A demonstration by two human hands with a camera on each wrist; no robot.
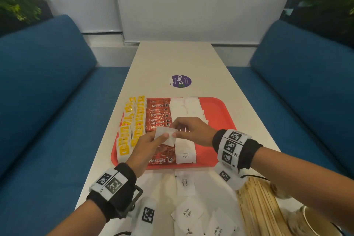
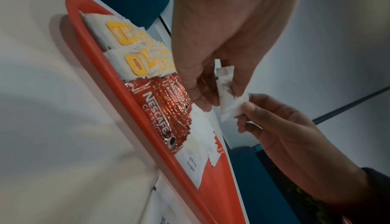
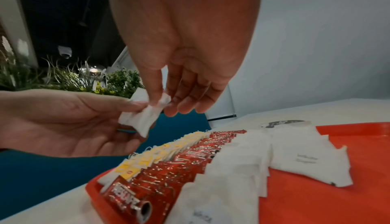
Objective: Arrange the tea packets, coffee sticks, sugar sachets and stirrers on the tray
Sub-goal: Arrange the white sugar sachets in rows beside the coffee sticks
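Observation:
Both hands hold one white sugar sachet (image 1: 165,135) in the air above the red tray (image 1: 218,107). My left hand (image 1: 153,140) pinches its left part; my right hand (image 1: 178,132) pinches its right corner between thumb and forefinger. The same sugar sachet (image 2: 229,104) (image 3: 145,117) shows in both wrist views. On the tray lie yellow tea packets (image 1: 130,130) in rows at the left, red coffee sticks (image 1: 158,115) in a column beside them, then white sugar sachets (image 1: 184,107) to their right. Wooden stirrers (image 1: 256,207) lie in a pile on the table at the near right.
Loose sugar sachets (image 1: 186,212) lie on the white table (image 1: 172,57) in front of the tray. A paper cup (image 1: 314,222) stands at the near right corner. A purple round sticker (image 1: 181,81) sits beyond the tray. Blue sofas (image 1: 47,101) flank the table.

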